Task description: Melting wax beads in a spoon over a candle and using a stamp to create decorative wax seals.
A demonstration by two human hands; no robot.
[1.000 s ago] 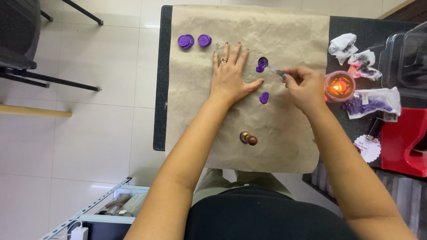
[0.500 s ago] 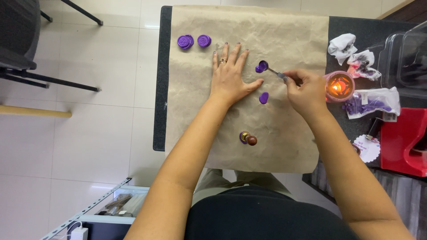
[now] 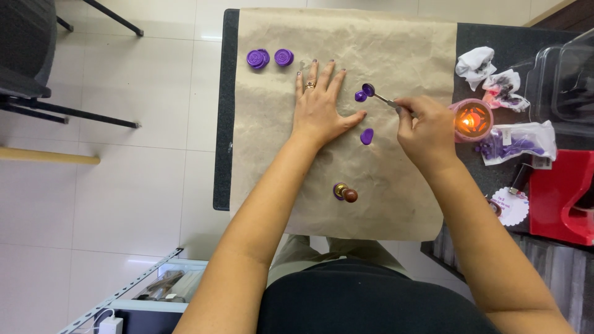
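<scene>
Left hand (image 3: 318, 108) flat, fingers spread, pinning the paper (image 3: 346, 43) mid-desk so it can't shift. Right hand (image 3: 427, 127) pinches the spoon (image 3: 378, 96), bowl tipped over a purple wax blob (image 3: 361, 96); second blob (image 3: 367, 137) just nearer, candle (image 3: 471, 119) at right edge.

The right hand (image 3: 427, 127) hides the handle of the small spoon (image 3: 377, 94), so its grip cannot be read. Right of the lit candle (image 3: 472, 119), the clear plastic box (image 3: 566, 80) and red case (image 3: 566, 192) (both partly seen) run off the picture's edge.
</scene>
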